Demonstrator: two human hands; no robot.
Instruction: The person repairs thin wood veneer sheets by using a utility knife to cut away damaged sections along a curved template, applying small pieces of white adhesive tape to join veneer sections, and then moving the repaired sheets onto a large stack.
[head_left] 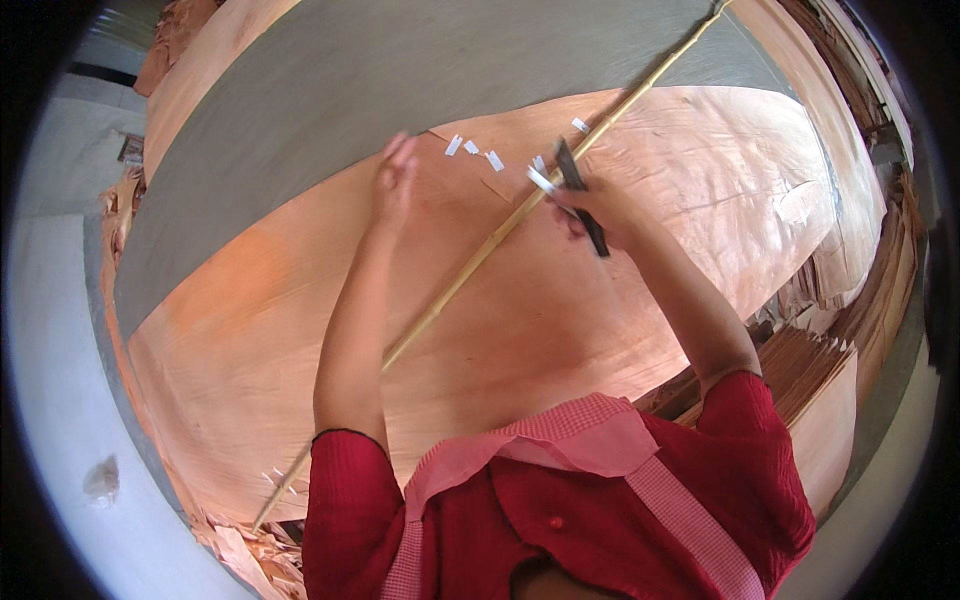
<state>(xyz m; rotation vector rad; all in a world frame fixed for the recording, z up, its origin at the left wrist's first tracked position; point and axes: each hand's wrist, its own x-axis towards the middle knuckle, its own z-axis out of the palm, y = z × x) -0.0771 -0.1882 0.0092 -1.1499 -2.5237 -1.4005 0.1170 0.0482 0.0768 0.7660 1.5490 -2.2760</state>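
Observation:
A thin reddish-brown wood veneer sheet (300, 330) lies in front of me, with a long bamboo pole (470, 265) slanting across it. My right hand (608, 208) is closed around a dark, narrow, flat tool (590, 215), perhaps a blade, just beside the pole. A white strip (541, 180) sticks out by its fingers. My left hand (395, 185) is raised over the sheet left of the pole, its fingers loosely parted and slightly blurred; nothing shows in it. Short white tape pieces (495, 160) lie between the hands near the veneer's far edge.
Beyond the veneer's curved edge spreads a grey surface (300, 120). Stacked veneer sheets (810, 375) stand at the right, and torn veneer scraps (250, 555) lie at the lower left. More white bits (285, 480) are around the pole's near end. A pale floor (60, 380) runs along the left.

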